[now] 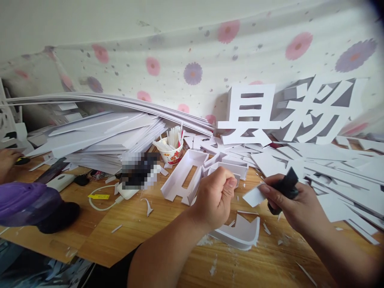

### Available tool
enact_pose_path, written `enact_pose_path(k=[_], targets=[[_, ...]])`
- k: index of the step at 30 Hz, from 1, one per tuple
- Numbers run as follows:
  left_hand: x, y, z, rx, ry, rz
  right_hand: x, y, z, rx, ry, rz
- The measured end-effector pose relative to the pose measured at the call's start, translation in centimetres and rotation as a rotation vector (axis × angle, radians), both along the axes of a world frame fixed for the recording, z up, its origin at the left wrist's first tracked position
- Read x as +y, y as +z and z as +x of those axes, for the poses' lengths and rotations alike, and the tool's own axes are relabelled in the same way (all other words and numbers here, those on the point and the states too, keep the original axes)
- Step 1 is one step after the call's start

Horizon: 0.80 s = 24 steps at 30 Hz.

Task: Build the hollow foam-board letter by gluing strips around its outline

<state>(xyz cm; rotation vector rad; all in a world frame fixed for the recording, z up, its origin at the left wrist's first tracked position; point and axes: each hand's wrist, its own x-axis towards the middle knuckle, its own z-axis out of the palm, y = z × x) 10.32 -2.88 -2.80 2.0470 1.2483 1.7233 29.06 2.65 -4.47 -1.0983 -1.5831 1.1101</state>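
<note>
My left hand [214, 196] is closed in a fist over the table, its palm side hidden, so what it may hold cannot be made out. My right hand [303, 202] grips a black hand tool [287, 185], whose kind I cannot tell, and pinches a small flat white board piece [252, 196] between thumb and finger. Below my hands lies a curved white foam-board piece [240, 236] with raised side walls. Behind my left hand, a walled white board shape [186, 176] with a rectangular opening rests on the wood.
White cut-out characters [252, 116] stand against the flowered curtain. Board scraps [339, 176] are heaped at right, stacked sheets [108, 136] at left. A paper bowl [172, 154] holds white strips. Another person's hand [9, 160] and purple sleeve [24, 204] are at far left.
</note>
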Motion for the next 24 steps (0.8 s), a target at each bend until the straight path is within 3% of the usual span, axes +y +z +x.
enact_pose_path(k=[10, 16, 18, 20, 22, 24], targets=[[0.2, -0.1, -0.3, -0.018, -0.068, 0.016, 0.2, -0.2, 0.1, -0.004, 0.004, 0.002], [-0.9, 1.5, -1.4, 0.006, 0.003, 0.074, 0.4, -0.3, 0.2, 0.015, -0.016, -0.008], [-1.4, 2.4, -3.2, 0.009, 0.126, 0.124, 0.5, -0.3, 0.3, 0.032, -0.019, -0.026], [-1.9, 3.3, -5.9, -0.018, 0.403, 0.227, 0.5, -0.2, 0.3, 0.043, -0.016, -0.025], [-2.5, 4.3, -9.0, -0.176, 0.62, 0.288, 0.5, -0.2, 0.3, 0.04, -0.01, -0.011], [-3.5, 5.1, -12.2, -0.296, 0.76, 0.217, 0.3, -0.1, 0.3, 0.02, -0.01, -0.005]])
